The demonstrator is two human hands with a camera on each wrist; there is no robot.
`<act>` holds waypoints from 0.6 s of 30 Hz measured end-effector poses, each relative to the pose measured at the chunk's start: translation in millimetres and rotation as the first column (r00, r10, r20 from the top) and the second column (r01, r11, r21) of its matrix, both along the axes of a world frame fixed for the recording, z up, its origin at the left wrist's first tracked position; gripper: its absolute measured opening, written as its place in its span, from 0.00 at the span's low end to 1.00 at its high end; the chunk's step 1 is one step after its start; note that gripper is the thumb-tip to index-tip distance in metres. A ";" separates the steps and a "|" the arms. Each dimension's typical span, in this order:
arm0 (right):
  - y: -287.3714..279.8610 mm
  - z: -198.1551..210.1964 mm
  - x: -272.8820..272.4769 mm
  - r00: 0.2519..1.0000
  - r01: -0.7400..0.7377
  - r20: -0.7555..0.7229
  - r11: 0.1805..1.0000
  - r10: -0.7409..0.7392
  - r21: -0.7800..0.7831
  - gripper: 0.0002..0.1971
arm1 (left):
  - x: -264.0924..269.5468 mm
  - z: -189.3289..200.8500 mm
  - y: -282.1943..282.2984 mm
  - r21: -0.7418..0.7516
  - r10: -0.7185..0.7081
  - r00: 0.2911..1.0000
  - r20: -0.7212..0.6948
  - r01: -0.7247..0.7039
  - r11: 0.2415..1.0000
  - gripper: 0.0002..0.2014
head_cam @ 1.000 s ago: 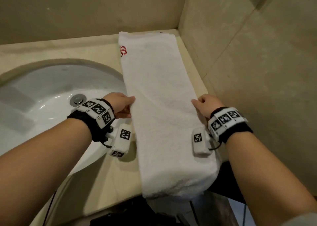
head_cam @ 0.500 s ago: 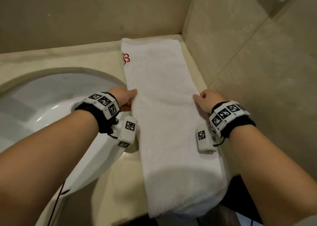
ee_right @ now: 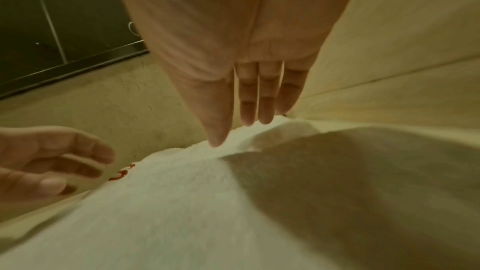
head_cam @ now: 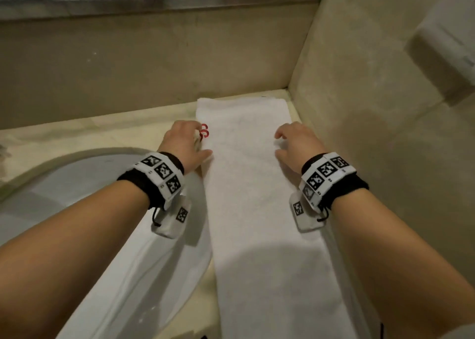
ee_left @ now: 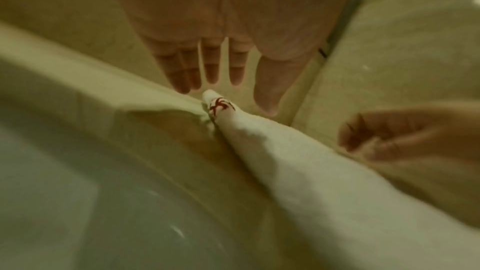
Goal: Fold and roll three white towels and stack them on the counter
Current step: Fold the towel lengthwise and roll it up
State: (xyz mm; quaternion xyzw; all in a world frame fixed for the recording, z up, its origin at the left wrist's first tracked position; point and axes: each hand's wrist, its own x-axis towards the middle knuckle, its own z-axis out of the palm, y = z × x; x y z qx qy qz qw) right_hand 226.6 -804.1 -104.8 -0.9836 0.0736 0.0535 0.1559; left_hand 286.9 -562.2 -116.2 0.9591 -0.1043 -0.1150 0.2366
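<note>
One white towel (head_cam: pixel 252 197), folded into a long narrow strip, lies flat on the beige counter (head_cam: pixel 90 133), running from the far corner to the near edge. A red logo (head_cam: pixel 204 130) marks its far left edge. My left hand (head_cam: pixel 186 140) hovers at that edge beside the logo, fingers straight and holding nothing, as the left wrist view shows over the logo (ee_left: pixel 219 106). My right hand (head_cam: pixel 295 140) is over the towel's right side near its far end. In the right wrist view its fingertips (ee_right: pixel 249 118) reach down toward the towel (ee_right: pixel 182 202) without gripping it.
A white oval sink (head_cam: pixel 77 210) sits left of the towel, its rim close to the towel's left edge. A tiled wall (head_cam: pixel 385 133) rises right beside the towel, and the back wall closes the far end. A metal ledge (head_cam: pixel 154 1) runs above.
Both hands have left the towel's side edges at its middle and moved forward toward its far end, fingers now loose. The view has tilted up.
</note>
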 end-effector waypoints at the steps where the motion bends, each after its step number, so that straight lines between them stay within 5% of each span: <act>1: 0.6 -0.7 10.8 0.997 -0.054 -0.047 0.998 0.055 0.022 0.20 | 6.3 1.2 -0.9 0.060 -0.112 0.991 0.074 0.108 0.992 0.30; 6: -14.0 -11.8 45.3 0.962 -0.181 -0.218 0.983 0.167 -0.045 0.31 | 33.6 -9.1 -2.6 0.292 -0.406 0.913 0.050 0.375 0.880 0.35; 9: -24.1 -18.2 51.3 0.957 -0.194 -0.228 0.980 0.177 -0.055 0.32 | 40.1 -16.2 -3.4 0.236 -0.405 0.911 0.077 0.378 0.895 0.33; 14: -22.5 -22.6 45.1 0.949 -0.264 -0.206 0.958 0.238 -0.109 0.19 | 21.5 -25.2 3.9 0.221 -0.536 0.826 0.173 0.498 0.839 0.19; 18: -26.4 -13.0 29.3 0.955 -0.231 -0.196 0.973 0.224 -0.013 0.17 | 16.9 -26.6 15.6 0.020 -0.446 0.884 0.138 0.448 0.894 0.18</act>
